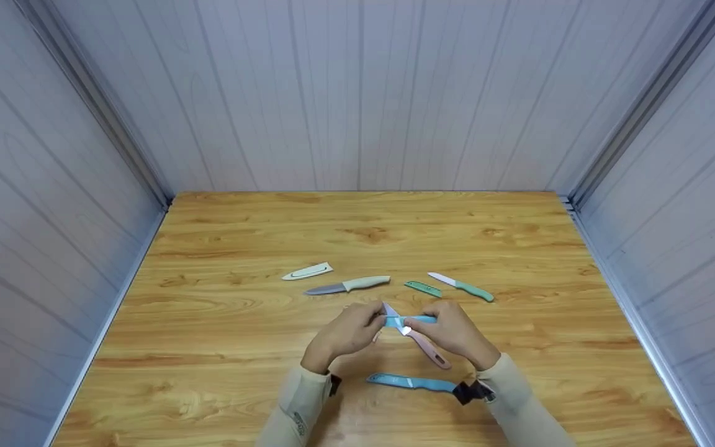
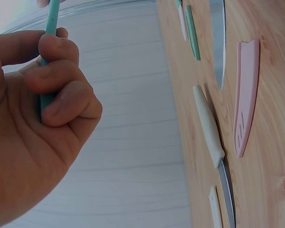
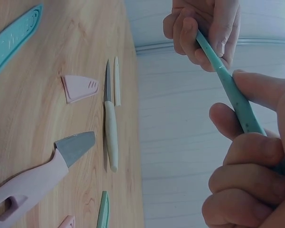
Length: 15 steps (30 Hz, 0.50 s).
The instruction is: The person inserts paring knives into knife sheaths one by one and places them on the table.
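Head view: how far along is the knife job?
Looks done: beige knife, green knife and pink knife lie bare, beige sheath and green sheath apart. In hand: left hand and right hand grip a blue piece. Left: unclear; blue knife lies near the wrists.

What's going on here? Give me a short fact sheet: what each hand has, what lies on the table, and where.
Left hand: grips one end of a blue sheathed knife
Right hand: grips the other end of the same knife
Under the hands: pink knife lying on the wooden table
Nearest the person: second blue knife, flat on the table
Far left: cream sheath beside the bare cream-handled knife
Far right: green sheath beside the bare green-handled knife
Also: pink sheath lying loose
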{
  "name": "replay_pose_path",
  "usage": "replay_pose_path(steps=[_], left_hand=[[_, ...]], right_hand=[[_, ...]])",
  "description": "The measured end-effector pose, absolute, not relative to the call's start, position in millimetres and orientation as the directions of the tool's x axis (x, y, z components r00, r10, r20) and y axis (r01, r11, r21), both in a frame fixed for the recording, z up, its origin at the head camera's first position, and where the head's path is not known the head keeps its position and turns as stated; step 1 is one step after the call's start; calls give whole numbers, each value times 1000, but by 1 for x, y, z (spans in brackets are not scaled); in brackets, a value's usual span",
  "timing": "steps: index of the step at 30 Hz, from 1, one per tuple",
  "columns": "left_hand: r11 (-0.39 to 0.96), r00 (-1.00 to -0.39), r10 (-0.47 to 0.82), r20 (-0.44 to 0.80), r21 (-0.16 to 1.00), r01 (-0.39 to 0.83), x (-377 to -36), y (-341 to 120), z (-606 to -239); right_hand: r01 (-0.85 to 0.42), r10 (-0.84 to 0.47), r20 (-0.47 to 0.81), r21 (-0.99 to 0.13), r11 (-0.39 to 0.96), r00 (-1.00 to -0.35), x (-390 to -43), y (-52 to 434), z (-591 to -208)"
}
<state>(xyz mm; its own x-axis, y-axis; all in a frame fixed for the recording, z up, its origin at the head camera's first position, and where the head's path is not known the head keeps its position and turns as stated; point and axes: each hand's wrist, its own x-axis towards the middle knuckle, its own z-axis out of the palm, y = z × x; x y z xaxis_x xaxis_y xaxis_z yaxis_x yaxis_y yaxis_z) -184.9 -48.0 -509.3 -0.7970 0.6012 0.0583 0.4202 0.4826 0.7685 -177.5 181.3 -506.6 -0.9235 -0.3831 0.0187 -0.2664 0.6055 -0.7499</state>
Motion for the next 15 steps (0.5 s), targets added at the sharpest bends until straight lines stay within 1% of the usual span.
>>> replay_pose_path(steps=[4,15], left_hand=[[487,-800,599,43,773,406,-185,-47,-510],[506,-804,593,47,755,417,-184,-46,-509]], right_hand=[[-283,-389,33,-743,606,-921,-178,182,-508],[-257,-370,15,-744,617,-929,-179,182,-509]])
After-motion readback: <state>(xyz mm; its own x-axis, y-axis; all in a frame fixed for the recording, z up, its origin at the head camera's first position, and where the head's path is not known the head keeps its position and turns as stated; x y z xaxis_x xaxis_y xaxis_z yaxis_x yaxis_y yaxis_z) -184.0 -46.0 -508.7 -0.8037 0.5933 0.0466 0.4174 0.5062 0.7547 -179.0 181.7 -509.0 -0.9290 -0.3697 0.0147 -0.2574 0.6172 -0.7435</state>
